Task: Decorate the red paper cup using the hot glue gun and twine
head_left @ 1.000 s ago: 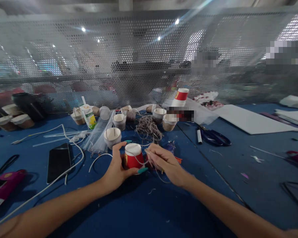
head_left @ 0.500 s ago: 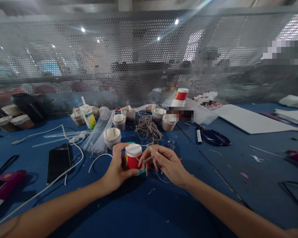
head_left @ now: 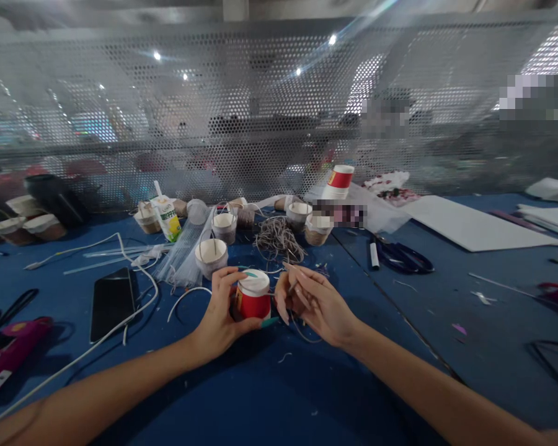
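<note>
In the middle of the head view, a red and white paper cup [head_left: 253, 303] stands bottom side up. My left hand [head_left: 221, 310] grips it from the left, thumb low on the side and fingers at the top. Just right of the cup, my right hand [head_left: 314, 303] is closed, its fingertips pinching a thin grey cord [head_left: 302, 328] that runs to the cup and loops down below the hand. Behind the hands lies a tangled heap of the grey cord [head_left: 279, 238]. A small cord-wrapped basket [head_left: 212, 259] stands behind my left hand.
More small baskets [head_left: 224, 228] line the back, with a drink carton [head_left: 167, 220] among them. On the left lie a phone [head_left: 114, 303], a white cable [head_left: 142, 263] and a magenta glue gun [head_left: 16, 353]. Scissors [head_left: 404, 257] and a white board [head_left: 474, 223] lie at right.
My right hand has drawn away from the cup to the right, pulling the cord with it. The cup has turned slightly in my left hand.
</note>
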Tool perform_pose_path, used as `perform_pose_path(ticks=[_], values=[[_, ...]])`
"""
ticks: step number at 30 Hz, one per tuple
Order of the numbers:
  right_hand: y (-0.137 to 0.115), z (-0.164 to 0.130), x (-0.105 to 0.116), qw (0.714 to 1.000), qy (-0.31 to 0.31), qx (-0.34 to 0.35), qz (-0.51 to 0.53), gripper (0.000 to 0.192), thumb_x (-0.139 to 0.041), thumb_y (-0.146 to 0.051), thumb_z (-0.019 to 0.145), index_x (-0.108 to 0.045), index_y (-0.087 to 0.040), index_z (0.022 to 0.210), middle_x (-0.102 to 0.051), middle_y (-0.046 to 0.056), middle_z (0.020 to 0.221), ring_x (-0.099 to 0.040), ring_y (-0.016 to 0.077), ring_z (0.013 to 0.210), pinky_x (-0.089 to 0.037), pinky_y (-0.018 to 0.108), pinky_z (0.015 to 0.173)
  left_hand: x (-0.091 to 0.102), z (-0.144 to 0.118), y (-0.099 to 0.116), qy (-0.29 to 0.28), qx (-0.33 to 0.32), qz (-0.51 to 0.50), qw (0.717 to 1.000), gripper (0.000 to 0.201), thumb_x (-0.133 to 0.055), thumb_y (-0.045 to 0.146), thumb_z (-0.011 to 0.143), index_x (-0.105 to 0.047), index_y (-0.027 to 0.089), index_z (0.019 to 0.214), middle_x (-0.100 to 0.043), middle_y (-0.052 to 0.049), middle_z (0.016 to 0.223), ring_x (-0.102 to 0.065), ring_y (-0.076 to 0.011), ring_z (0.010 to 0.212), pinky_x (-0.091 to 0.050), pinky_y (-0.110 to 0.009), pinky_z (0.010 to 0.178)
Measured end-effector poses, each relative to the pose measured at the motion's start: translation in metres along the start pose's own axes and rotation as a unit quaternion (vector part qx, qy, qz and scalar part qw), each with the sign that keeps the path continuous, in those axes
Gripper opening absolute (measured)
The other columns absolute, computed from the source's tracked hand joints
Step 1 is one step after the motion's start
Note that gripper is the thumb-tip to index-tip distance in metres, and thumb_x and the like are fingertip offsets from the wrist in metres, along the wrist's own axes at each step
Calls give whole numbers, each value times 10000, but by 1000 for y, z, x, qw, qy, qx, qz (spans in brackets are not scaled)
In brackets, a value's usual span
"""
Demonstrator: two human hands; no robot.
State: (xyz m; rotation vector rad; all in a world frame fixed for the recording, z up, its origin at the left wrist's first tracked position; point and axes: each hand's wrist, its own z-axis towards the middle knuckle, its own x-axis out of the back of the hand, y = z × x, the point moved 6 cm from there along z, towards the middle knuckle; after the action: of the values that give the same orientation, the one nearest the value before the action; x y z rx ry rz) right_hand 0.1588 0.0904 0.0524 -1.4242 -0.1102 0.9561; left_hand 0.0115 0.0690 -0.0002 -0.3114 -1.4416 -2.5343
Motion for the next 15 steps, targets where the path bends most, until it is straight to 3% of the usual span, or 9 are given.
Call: perform_pose_path(ticks=[6,15], values=[[2,0,2,1000,-8,-1,7,285,-586,-313,854,-554,-151,622,-631,24,637,-602,129,499,-453,229,472,-2,0,2,-10,6,-1,1000,618,-765,288,652,-398,297,1150,-291,-86,1266,-404,-289,1200,-387,-517,990],[4,1,4,1000,-7,0,-4,313,-595,-316,836,-524,-149,581,-620,28,606,-571,120,449,-415,224,427,0,2,5,-16,12,-13,1000,648,-767,253,640,-392,256,1168,-436,-88,1163,-482,-258,1117,-437,-470,942]])
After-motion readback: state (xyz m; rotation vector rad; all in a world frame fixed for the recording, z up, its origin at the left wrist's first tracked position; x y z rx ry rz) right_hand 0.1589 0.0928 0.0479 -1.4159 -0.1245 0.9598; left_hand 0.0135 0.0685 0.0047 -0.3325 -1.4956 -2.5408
